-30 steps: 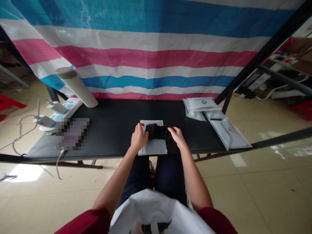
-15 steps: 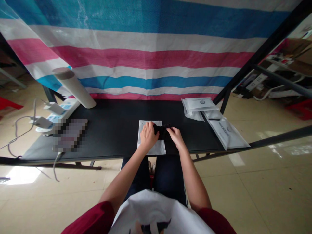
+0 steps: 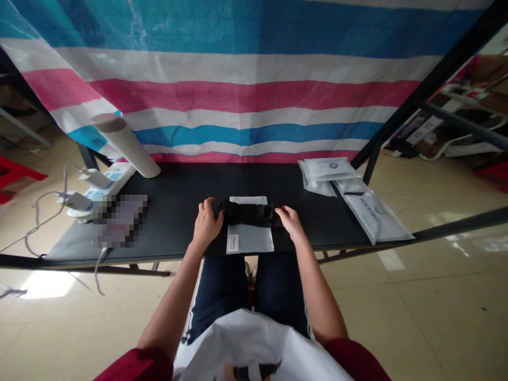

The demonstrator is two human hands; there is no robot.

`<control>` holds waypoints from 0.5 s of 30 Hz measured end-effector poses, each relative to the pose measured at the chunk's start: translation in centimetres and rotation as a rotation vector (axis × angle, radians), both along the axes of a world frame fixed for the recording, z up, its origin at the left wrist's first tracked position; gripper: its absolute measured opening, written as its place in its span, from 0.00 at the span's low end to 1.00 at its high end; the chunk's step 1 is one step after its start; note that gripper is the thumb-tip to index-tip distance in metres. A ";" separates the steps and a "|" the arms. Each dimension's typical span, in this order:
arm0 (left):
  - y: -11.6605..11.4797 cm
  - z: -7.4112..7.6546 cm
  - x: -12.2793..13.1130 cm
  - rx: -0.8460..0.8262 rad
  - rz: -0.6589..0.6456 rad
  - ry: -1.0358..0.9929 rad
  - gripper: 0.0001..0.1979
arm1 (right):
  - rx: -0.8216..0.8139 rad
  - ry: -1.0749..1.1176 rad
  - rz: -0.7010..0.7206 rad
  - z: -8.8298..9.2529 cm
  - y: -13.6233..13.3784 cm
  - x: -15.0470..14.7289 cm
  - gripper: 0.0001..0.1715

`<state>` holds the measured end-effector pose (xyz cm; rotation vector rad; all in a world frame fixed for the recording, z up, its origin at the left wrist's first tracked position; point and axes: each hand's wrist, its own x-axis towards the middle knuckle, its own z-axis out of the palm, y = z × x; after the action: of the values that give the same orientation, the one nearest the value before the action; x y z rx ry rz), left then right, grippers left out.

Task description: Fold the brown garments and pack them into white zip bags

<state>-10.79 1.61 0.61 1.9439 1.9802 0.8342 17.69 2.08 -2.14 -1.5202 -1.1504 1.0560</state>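
A black stretch of soft cloth point(image 3: 252, 214), its exact kind not clear, is spread sideways between my two hands. My left hand point(image 3: 208, 222) is closed on its left end, thumb against the fabric. At the other end my right hand point(image 3: 289, 221) pinches the bunched cloth. Beneath the cloth a pale translucent flat bag point(image 3: 254, 241) lies on the black table, with a small white label point(image 3: 233, 243) at its lower left corner. The middle of the bag is hidden by the cloth.
Several printed white packets point(image 3: 375, 217) lie at the table's right end. On the left are a leaning white bottle point(image 3: 129, 145), a power strip point(image 3: 115, 182) with chargers, and a blurred-out device point(image 3: 121, 219) on a cable. A striped sheet point(image 3: 254, 95) hangs behind the black table point(image 3: 178, 233).
My left hand has moved left, off the bag, and the black cloth is now drawn out wide between both hands. More of the bag, with its label, shows. The view has shifted slightly.
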 end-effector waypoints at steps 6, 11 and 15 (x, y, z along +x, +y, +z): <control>0.0 -0.8 -1.0 0.057 -0.193 0.087 0.28 | 0.009 -0.018 -0.028 -0.6 0.1 0.0 0.24; 0.0 -0.3 -1.3 0.100 -0.267 0.125 0.27 | 0.104 -0.026 0.065 -0.5 -0.5 0.4 0.30; 0.2 0.5 -2.0 0.173 -0.345 0.164 0.25 | 0.264 -0.145 0.105 0.2 -1.4 1.8 0.27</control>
<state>-12.76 1.77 1.08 2.4320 1.6230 0.7973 19.49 0.72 -1.92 -1.3560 -1.4246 0.8338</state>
